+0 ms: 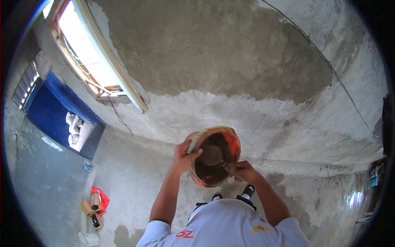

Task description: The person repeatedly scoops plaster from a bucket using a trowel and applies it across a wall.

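An orange bucket (235, 145), smeared dark inside, is tilted in front of me, its mouth facing me. My left hand (184, 158) grips its left rim, thumb over the edge, where a pale strip (192, 144) runs along the fingers; what the strip is I cannot tell. At the bucket's lower right rim, my right hand (243, 171) is closed round what looks like a trowel (212, 155), its grey, rounded blade inside the bucket. Motion blur softens the bucket and blade, and most of the trowel's handle is hidden by my fingers.
Ahead rises a wall with a broad patch of darker wet plaster (222, 49). A bright window (88, 45) and a blue doorway (47, 111) with white sacks (74, 127) are at left. An opened cardboard box (94, 208) and red bag (102, 198) lie on the floor.
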A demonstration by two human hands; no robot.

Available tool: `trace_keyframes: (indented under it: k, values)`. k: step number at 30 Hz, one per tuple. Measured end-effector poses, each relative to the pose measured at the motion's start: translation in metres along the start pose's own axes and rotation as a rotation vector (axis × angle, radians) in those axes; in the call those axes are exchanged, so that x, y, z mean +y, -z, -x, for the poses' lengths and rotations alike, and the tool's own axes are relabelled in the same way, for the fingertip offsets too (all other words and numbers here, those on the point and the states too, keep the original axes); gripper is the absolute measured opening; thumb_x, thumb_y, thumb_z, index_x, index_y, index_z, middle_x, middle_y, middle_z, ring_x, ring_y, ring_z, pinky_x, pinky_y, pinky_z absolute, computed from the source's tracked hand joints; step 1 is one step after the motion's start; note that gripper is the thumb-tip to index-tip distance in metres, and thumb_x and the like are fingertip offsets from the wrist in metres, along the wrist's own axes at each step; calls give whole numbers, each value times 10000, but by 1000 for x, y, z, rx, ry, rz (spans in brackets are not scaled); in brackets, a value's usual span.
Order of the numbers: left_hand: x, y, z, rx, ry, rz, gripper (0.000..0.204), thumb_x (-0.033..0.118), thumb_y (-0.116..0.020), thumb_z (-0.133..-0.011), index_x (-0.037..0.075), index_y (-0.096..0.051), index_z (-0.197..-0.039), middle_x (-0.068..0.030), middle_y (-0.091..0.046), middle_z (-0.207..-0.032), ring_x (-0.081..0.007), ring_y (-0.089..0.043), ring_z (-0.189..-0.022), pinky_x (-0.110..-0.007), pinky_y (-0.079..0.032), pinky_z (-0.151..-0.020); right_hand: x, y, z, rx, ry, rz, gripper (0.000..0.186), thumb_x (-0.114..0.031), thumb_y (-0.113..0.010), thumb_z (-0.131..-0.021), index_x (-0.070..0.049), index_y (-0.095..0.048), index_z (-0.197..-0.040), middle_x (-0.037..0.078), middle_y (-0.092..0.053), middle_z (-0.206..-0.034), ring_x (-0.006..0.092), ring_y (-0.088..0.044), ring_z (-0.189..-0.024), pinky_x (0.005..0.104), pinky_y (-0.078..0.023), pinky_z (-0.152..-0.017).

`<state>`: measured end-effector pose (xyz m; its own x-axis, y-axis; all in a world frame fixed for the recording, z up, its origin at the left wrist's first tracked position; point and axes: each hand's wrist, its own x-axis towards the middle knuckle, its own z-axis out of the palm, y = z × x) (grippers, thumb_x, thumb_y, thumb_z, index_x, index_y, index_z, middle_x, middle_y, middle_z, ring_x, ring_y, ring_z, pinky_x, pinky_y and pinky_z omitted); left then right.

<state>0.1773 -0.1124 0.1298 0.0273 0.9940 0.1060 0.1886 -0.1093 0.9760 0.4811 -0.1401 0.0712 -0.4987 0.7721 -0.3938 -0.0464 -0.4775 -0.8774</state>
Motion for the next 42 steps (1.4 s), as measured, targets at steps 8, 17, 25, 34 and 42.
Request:
trace_keyframes:
  k: [8, 17, 25, 34, 42]
  values:
    - [5, -3, 4, 354, 82, 572, 198, 5, -715, -867, -14, -657, -1055, -29, -667, -921, -145, -626, -843, -297, -495, -776, -21, 53, 72, 126, 210, -86, 504, -330, -702, -931, 52, -642, -1254, 78, -654, -834, 121, -560, -607, 282, -439, -518]
    - [-14, -64, -2, 289, 88, 304, 158, -10, -685, -851, -9, -660, -1007, -27, -640, -850, -124, -591, -741, -276, -477, -688, 7, 118, 142, 228, 604, -317, 417, -377, -628, -975, 36, -646, -1029, 85, -645, -803, 155, -581, -618, 306, -495, -588]
    - [-15, -120, -6, 317, 102, 304, 175, -19, -675, -820, -19, -662, -995, -39, -653, -848, -139, -595, -731, -290, -485, -683, -35, 221, 176, 426, 817, -191, 318, -325, -602, -991, -14, -595, -1058, 75, -615, -821, 156, -575, -656, 312, -479, -579]
    - [1, -185, -11, 465, 166, 305, 268, -2, -674, -851, -40, -632, -1112, -77, -657, -982, -172, -608, -870, -333, -498, -814, -71, 301, 136, 544, 980, 82, 387, -349, -538, -1019, 9, -569, -1162, 91, -607, -840, 148, -583, -716, 319, -510, -625]
    - [-18, -196, -7, 579, 96, 309, 340, 56, -704, -861, -41, -606, -1172, -80, -646, -1049, -207, -614, -927, -355, -493, -854, -65, 343, 115, 657, 934, 33, 341, -197, -571, -1000, 52, -532, -1230, 73, -594, -861, 132, -553, -703, 307, -509, -648]
